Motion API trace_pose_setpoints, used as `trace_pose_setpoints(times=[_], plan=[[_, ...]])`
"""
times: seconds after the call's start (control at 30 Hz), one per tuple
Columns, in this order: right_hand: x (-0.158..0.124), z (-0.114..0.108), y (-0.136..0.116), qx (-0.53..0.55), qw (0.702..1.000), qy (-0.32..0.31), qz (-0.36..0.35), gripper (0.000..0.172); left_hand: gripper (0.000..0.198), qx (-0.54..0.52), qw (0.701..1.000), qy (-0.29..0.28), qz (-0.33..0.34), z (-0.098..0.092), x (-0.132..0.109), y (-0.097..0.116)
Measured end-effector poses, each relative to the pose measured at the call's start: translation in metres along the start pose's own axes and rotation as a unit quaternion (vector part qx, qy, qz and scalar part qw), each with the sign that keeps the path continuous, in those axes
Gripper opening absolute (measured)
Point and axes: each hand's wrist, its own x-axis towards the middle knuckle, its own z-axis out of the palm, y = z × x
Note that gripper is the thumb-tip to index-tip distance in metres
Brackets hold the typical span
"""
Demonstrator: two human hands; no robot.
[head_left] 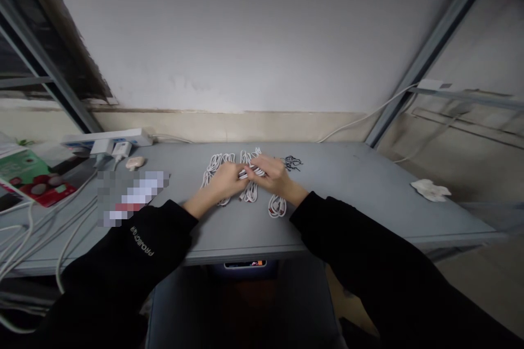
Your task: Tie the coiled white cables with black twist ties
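Observation:
Both my hands meet over the middle of the grey table (360,185). My left hand (225,179) and my right hand (273,174) are both closed, pinching a bundled white cable (250,171) held between them. Several more coiled white cables lie around them: one bundle (213,166) beyond the left hand, one (250,193) under the hands, and one (277,207) by the right wrist. A small heap of black twist ties (292,162) lies just past the right hand.
A white power strip (108,139) with plugged chargers sits at the back left, white cords (24,234) trailing off the left edge. A red and green box (33,177) lies far left. A crumpled white tissue (430,190) rests at the right. Metal frame bars rise at both sides.

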Motion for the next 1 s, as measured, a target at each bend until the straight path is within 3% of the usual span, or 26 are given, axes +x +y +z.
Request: trace_pose_setpoints(times=[0.1,0.27,0.53,0.67,0.77,1.0], plan=[[0.000,0.001,0.001,-0.018,0.999,-0.007,-0.027,0.040,0.022,0.022,0.999,-0.031,-0.002,-0.004,0.000,0.003],[0.001,0.004,0.001,-0.005,0.997,0.051,-0.054,0.046,0.025,0.113,0.992,-0.059,-0.005,-0.002,0.002,0.003],[0.002,0.005,-0.004,0.057,0.994,0.054,0.074,0.048,0.029,0.142,0.989,-0.010,0.032,0.008,0.007,-0.012],[0.002,0.008,0.001,0.084,0.987,0.065,0.125,0.046,0.042,0.122,0.991,0.023,0.056,0.012,0.007,-0.017],[0.002,0.008,0.008,0.085,0.980,0.049,0.174,0.041,0.047,0.132,0.990,0.010,0.057,0.010,0.006,-0.013],[0.006,0.001,0.016,0.089,0.965,-0.010,0.245,0.036,0.032,0.179,0.982,-0.018,0.064,0.005,0.005,-0.001]])
